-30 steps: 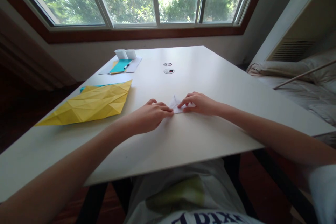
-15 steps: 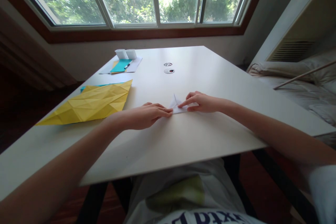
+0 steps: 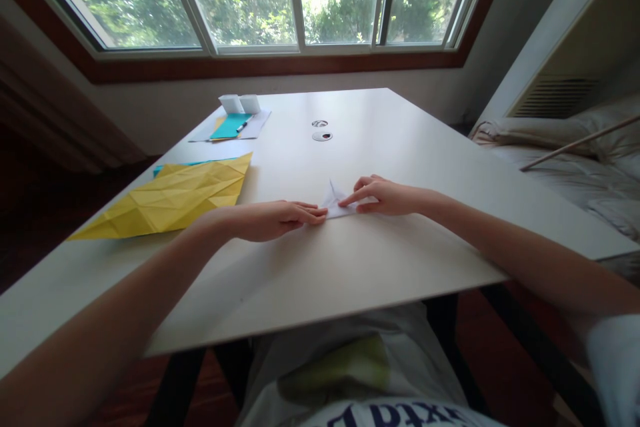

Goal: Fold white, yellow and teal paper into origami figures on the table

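A small folded piece of white paper (image 3: 332,207) lies on the white table (image 3: 400,260), with one pointed flap standing up at its back. My left hand (image 3: 280,219) rests flat beside it, fingers stretched out and their tips on its left corner. From the other side, my right hand (image 3: 383,195) presses the paper with an extended index finger. The thumb of that hand is near the paper's right edge, apart from the index finger. The right part of the paper is hidden under the right hand.
Left of my hands lies a large creased yellow paper (image 3: 180,197), with blue paper (image 3: 159,169) partly beneath it. Farther back are a blue sheet (image 3: 230,126), a pen (image 3: 245,123) and two white folded boxes (image 3: 240,104). Round openings (image 3: 323,137) sit in the tabletop.
My left hand has flattened and shifted slightly, its fingers now straighter at the paper's left corner. The right hand and the paper have barely moved.
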A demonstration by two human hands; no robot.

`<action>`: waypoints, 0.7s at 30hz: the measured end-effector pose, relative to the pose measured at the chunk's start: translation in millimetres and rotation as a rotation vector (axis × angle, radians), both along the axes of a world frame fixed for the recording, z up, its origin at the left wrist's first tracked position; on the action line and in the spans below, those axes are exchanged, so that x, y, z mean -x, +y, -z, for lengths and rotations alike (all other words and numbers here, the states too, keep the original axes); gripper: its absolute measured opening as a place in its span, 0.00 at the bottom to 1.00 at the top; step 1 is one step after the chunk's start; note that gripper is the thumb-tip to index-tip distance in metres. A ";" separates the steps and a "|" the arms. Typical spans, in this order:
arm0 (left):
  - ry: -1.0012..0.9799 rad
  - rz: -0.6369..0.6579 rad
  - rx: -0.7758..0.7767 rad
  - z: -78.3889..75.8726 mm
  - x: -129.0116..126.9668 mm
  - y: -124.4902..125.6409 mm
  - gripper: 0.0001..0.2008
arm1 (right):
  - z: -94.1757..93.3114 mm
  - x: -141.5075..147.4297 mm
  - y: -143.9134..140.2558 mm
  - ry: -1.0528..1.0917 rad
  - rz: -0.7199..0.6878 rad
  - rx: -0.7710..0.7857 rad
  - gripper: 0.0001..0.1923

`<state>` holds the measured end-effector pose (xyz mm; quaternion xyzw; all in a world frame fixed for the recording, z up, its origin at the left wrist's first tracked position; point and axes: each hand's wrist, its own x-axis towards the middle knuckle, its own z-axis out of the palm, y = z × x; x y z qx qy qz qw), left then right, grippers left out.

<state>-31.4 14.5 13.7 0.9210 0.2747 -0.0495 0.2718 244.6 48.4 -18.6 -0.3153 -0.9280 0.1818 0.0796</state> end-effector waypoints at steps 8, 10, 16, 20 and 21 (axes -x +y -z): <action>-0.065 -0.035 -0.187 3.5 -6.0 -5.7 0.19 | 3.5 -3.3 -2.4 0.032 -0.086 -0.071 0.19; -0.104 -0.052 -0.246 6.1 -8.3 -5.4 0.18 | 4.2 -3.3 -3.1 0.028 -0.109 -0.099 0.20; -0.155 -0.051 -0.296 11.4 -12.3 -4.1 0.17 | 4.9 0.8 -5.2 -0.005 -0.104 -0.171 0.22; -0.154 -0.080 -0.305 11.9 -13.7 -5.8 0.16 | 5.7 3.1 -4.2 -0.022 -0.090 -0.181 0.24; -0.152 -0.087 -0.299 12.2 -13.8 -5.9 0.16 | 6.0 3.4 -3.9 -0.021 -0.091 -0.180 0.24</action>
